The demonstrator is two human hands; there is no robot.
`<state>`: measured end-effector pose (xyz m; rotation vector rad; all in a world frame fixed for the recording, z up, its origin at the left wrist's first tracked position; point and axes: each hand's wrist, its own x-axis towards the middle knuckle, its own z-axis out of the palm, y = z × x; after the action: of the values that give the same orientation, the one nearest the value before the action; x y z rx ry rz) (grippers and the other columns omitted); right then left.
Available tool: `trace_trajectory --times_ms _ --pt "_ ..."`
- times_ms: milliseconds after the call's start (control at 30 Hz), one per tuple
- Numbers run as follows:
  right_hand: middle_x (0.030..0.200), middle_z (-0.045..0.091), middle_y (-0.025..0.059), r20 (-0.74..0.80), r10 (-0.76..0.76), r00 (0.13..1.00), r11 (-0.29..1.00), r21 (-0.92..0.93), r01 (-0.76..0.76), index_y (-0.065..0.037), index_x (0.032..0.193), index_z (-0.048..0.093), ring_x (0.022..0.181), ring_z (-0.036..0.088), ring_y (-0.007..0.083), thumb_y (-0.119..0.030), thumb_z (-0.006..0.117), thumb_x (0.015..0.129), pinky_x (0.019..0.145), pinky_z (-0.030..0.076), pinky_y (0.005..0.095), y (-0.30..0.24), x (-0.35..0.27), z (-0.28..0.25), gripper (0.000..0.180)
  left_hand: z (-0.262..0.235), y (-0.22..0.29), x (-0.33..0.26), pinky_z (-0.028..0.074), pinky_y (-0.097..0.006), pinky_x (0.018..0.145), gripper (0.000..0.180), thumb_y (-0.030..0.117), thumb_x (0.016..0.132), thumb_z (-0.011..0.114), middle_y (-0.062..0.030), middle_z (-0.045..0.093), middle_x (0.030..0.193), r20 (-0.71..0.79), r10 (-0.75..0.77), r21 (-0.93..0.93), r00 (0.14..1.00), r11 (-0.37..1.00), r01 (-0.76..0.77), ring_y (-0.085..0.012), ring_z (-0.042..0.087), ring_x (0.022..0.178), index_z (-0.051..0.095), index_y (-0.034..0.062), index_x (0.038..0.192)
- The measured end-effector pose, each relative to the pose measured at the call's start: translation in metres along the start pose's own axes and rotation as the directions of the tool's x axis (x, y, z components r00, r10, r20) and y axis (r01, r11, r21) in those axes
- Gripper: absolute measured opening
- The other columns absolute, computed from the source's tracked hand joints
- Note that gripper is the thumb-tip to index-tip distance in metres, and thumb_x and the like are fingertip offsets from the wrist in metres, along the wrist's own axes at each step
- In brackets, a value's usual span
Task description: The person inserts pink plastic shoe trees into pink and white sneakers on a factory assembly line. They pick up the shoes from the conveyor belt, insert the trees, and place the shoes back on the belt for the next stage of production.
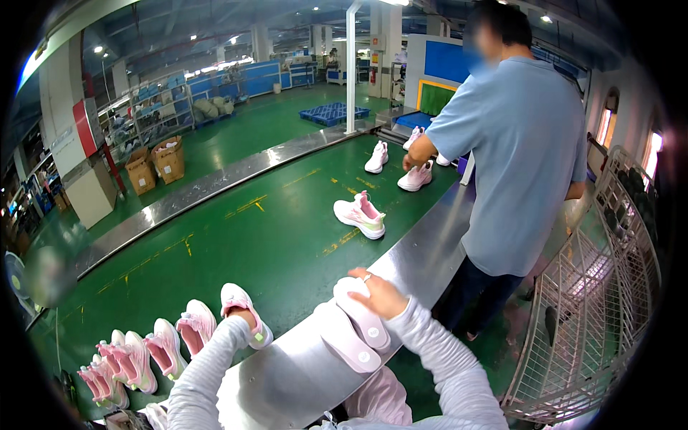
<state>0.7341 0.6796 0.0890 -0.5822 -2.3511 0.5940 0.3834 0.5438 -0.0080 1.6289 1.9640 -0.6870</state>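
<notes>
My left hand [244, 314] reaches into the opening of a pink-and-white sneaker [236, 294] on the green conveyor belt; its fingers are hidden inside. At the metal edge, my right hand [383, 296] is closed on the upper of two pale pink insoles [369, 322], thumb and fingers at its far end. Beneath and beside it, another insole [342, 340] lies on the metal ledge. Left of my left hand, several matching sneakers [166, 348] stand in a row along the belt, openings upward.
Another sneaker [360, 215] sits farther along the belt. Ahead on the right, a person in a blue shirt [527, 158] handles a sneaker [416, 177]. A wire rack cart [573, 308] stands at the right. Cardboard boxes [168, 160] and a blue pallet [333, 113] lie beyond the belt.
</notes>
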Motion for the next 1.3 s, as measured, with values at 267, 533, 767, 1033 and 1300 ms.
trace_trajectory --times_ms 267,533,767,1033,1300 --pt "0.127 0.037 0.0167 -0.020 0.541 0.841 0.767 -0.398 -0.503 -0.016 0.120 0.043 0.105 0.048 0.0319 -0.025 0.056 0.075 0.090 0.038 0.0353 0.152 0.125 -0.031 0.048 0.002 -0.006 -0.012 0.046 -0.037 0.073 0.020 0.022 0.074 0.053 -0.0116 0.062 0.091 0.028 0.080 -0.027 0.996 0.996 -0.080 -0.0280 0.059 0.083 0.063 0.0083 0.085" --pt "0.093 0.061 0.0135 0.063 0.549 0.833 0.711 -0.559 -0.426 -0.016 0.096 0.060 0.086 0.059 0.0289 -0.025 0.045 0.079 0.078 0.045 0.0376 0.224 0.140 -0.003 0.025 0.020 0.001 -0.014 0.046 -0.038 0.073 0.022 0.025 0.075 0.051 -0.0106 0.062 0.090 0.064 0.100 -0.064 0.993 0.993 -0.096 -0.0274 0.059 0.083 0.063 0.0092 0.086" --pt "0.081 0.062 0.0122 0.444 0.078 0.893 0.916 -0.386 0.113 -0.014 0.089 0.059 0.075 0.060 0.0300 -0.034 0.046 0.080 0.069 0.047 0.0402 0.057 0.131 0.084 0.026 0.004 -0.004 -0.020 0.046 -0.038 0.073 0.024 0.027 0.077 0.050 -0.0097 0.062 0.090 0.041 0.042 0.014 0.998 0.999 -0.043 -0.0268 0.059 0.082 0.064 0.0100 0.086" --pt "0.090 0.061 0.0132 0.632 -0.171 0.756 0.983 0.053 0.177 -0.013 0.102 0.056 0.084 0.056 0.0317 -0.023 0.042 0.084 0.076 0.043 0.0383 -0.056 0.074 0.088 0.026 0.007 0.059 -0.085 0.042 -0.038 0.076 0.025 0.029 0.073 0.053 -0.0129 0.059 0.081 -0.783 -0.053 -0.020 0.619 0.998 0.060 -0.0275 0.056 0.081 0.059 0.0071 0.084" --pt "0.117 0.048 0.0143 0.069 0.438 0.897 0.712 -0.635 -0.299 -0.016 0.122 0.041 0.098 0.052 0.0316 -0.043 0.053 0.077 0.081 0.043 0.0377 0.010 -0.023 0.015 0.054 -0.003 0.069 -0.115 0.027 -0.041 0.097 0.054 0.015 0.068 0.057 -0.0141 0.041 0.124 -0.880 0.014 0.047 0.475 0.997 0.058 -0.0318 0.035 0.116 0.040 0.0080 0.119"
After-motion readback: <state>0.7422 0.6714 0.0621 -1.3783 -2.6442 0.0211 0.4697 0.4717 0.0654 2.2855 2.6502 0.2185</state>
